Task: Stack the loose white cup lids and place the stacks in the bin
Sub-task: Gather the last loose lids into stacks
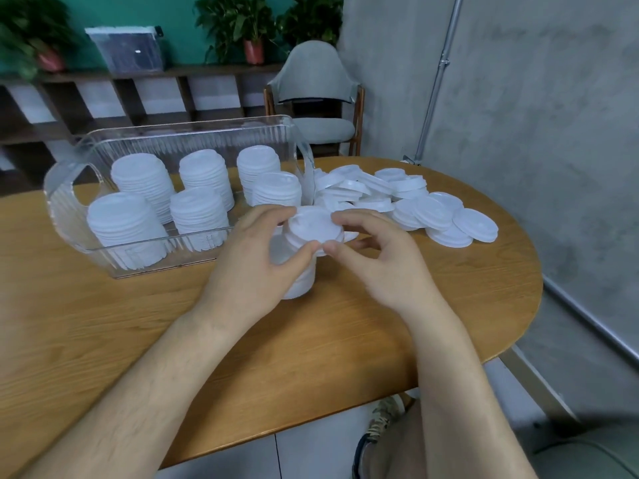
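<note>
Single head-worn wide-angle view; faces forward and down, close over table (103, 323).

White lids (408, 202), clear ribbed bin (179, 143)

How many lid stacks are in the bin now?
6 stacks in the bin: back left, back middle, back right, front left, front middle, front right. Short ones behind could be hidden.

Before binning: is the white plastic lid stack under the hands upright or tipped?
Upright: the white plastic lid stack stands straight on the oval wooden table, base flat.
</note>
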The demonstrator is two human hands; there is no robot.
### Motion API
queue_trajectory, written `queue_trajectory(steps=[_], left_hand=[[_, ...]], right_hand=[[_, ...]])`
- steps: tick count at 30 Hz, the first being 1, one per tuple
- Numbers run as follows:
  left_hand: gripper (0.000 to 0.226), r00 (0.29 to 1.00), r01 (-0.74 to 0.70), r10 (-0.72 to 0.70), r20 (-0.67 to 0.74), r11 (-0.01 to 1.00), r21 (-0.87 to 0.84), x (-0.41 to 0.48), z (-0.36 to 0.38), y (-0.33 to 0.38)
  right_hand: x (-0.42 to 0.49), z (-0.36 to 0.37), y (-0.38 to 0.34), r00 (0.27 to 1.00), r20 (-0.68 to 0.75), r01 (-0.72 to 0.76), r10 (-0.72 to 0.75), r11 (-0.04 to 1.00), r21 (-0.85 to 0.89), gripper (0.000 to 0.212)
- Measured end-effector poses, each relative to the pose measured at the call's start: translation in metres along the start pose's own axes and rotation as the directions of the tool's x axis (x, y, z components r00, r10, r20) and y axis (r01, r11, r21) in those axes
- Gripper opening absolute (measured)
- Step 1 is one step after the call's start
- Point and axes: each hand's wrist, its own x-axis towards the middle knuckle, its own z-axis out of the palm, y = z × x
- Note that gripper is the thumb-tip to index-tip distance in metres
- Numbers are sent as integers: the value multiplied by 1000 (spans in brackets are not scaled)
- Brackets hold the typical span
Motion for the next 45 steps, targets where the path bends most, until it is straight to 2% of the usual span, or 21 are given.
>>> queue_trajectory(steps=[10,16,19,22,26,29,32,45], left_hand=[[52,997,79,-80,-1,991,-109,-20,-1,-43],[52,994,107,-104,27,986,-130,-24,7,-54],[56,991,132,-124,56,980,-152,-24,8,-56],[73,978,185,-162,133,966,-182,-29,9,-55],[88,968,172,-155,196,982,-73,-32,13,-52],[86,974,155,-157,166,988,21,-32,14,-51],[80,975,157,-160,155,987,34,-32,16,-53],[76,977,180,-169,128,980,-85,-39,10,-64]], right_hand=[[3,35,4,996,90,24,-13,993,-117,35],[2,40,12,993,121,9,7,991,-135,27],[2,40,14,991,130,1,17,990,-143,25],[0,39,14,989,143,-1,23,988,-152,28],[-2,37,11,991,132,38,-18,988,-149,34],[-3,38,10,987,149,79,-52,981,-178,33],[-3,42,14,982,189,76,-32,970,-232,32],[-9,49,4,975,214,-44,61,996,-82,29]])
